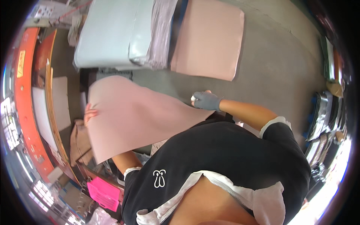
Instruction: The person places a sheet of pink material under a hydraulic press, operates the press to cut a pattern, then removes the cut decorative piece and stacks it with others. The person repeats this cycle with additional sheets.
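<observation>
A large, limp pink sheet (131, 116) spreads in front of my body, bowed upward in its middle. My left hand (90, 114) grips its left edge, with fingers folded over onto the top face; my left forearm passes beneath it. Close to the sheet's right corner is my right hand (207, 100), in a grey fingerless glove. Its fingers are curled closed, and something small and white shows at the fingertips. Whether that is a finger covering or a held thing, I cannot make out.
Ahead lies a stack wrapped in pale plastic (108, 33), beside a pile of pink sheets (210, 39). An orange rack beam (28, 93) and boards stand at left, above a bright pink basket (104, 193). Dark wrapped bundles (320, 116) line the right.
</observation>
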Demonstrator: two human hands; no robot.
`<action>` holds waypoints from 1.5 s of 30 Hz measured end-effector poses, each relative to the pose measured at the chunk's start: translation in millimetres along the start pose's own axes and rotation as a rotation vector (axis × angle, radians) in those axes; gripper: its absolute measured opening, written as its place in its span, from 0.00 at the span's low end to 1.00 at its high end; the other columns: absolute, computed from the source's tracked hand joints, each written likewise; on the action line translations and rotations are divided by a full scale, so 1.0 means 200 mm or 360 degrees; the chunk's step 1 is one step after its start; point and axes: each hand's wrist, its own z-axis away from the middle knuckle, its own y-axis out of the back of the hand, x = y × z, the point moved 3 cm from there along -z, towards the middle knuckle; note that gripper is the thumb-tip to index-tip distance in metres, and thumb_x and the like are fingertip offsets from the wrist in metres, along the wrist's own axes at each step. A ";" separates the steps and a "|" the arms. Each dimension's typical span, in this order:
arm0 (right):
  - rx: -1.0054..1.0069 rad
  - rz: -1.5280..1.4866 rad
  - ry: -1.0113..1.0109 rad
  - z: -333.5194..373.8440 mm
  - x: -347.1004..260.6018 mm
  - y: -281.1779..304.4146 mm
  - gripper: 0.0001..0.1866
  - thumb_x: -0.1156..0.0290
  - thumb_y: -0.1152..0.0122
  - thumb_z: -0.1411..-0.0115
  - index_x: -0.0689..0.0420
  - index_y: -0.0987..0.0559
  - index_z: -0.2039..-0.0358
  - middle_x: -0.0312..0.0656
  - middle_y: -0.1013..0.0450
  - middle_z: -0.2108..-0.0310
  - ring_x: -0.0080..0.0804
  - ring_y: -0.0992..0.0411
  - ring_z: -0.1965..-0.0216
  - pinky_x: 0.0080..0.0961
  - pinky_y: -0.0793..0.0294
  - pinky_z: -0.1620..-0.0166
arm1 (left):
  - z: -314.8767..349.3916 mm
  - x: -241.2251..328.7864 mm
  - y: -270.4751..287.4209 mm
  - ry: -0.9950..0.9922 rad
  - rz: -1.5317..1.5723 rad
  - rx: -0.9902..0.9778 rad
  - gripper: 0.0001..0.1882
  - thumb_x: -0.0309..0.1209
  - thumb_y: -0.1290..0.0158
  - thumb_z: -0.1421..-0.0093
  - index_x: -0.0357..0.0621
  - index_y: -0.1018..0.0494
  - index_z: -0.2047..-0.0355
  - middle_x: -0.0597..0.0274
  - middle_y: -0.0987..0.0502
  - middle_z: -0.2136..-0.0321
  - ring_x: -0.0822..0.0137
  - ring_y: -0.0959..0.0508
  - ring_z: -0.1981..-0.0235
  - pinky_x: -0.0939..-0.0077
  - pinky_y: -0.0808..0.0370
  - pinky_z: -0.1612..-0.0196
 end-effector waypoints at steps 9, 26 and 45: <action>-0.0492 0.0409 0.0581 -0.57 -0.89 -0.65 0.27 0.60 0.49 0.47 0.58 0.33 0.48 0.51 0.33 0.51 0.46 0.34 0.50 0.36 0.36 0.48 | 0.04 0.43 0.90 0.0052 -0.0182 0.0267 0.11 0.31 0.54 0.45 0.45 0.39 0.83 0.64 0.33 0.81 0.59 0.28 0.60 0.47 0.51 0.39; 0.0133 -0.0139 0.1280 -2.03 -2.71 -0.49 0.42 0.51 0.44 0.45 0.64 0.50 0.40 0.53 0.47 0.40 0.42 0.48 0.39 0.34 0.46 0.41 | -0.24 0.43 1.92 -0.0078 0.0989 0.0262 0.18 0.44 0.47 0.44 0.49 0.26 0.85 0.65 0.24 0.76 0.53 0.38 0.51 0.57 0.46 0.46; 0.0270 -0.0511 0.1612 -2.67 -4.48 -0.86 0.20 0.61 0.43 0.46 0.64 0.26 0.58 0.38 0.28 0.65 0.21 0.33 0.63 0.21 0.33 0.59 | -0.43 -0.47 3.78 -0.0663 0.0666 -0.0240 0.03 0.31 0.46 0.45 0.57 0.23 0.72 0.68 0.25 0.60 0.63 0.43 0.44 0.61 0.49 0.40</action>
